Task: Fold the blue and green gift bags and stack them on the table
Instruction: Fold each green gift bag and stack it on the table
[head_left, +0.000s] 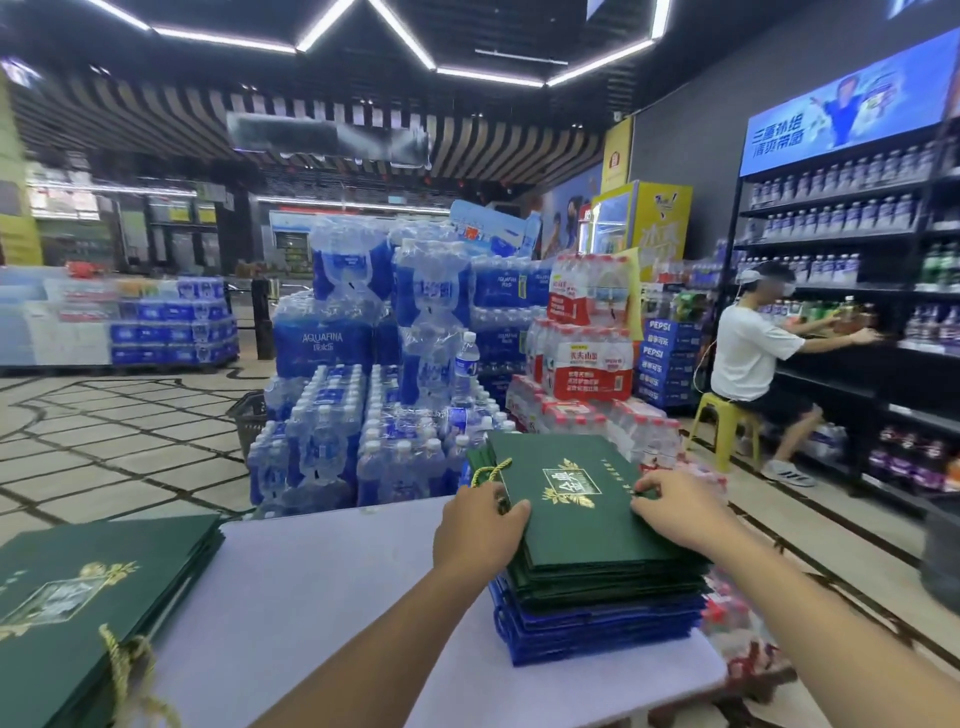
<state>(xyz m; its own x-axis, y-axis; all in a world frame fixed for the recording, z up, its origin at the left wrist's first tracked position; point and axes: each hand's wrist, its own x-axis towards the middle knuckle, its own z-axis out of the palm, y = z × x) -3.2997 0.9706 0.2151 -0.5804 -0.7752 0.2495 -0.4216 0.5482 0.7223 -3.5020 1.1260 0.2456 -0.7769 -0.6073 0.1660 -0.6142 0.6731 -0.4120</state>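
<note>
View: head camera, looking forward and down.
Landmark: stack (597, 587) of flat gift bags, on the right part of the table (322, 597).
Stack make-up: blue bags (597, 629) at the bottom, green layers above.
Top green bag (571, 493): flat on the stack, gold print up, far end jutting past the stack's far edge.
Left hand (480, 530): fingers curled over the bag's left edge, beside the gold cord handle.
Right hand (680, 512): bent fingertips gripping the bag's right edge; thumb hidden.
Done, as judged: blue lot folded and stacked; many green ones too.
Left, as judged: squaring this bag onto the stack; then the green pile (88, 597), well left of the stack, cords trailing; whether flattened already, cannot tell.
Around: shrink-wrapped water packs (363, 415) beyond the stack; seated person (753, 348) on a yellow stool (722, 421), far right of it, at drink shelves (857, 260).
In the way: nothing between hands and stack; loose cord near the left fingers, apt to snag.
</note>
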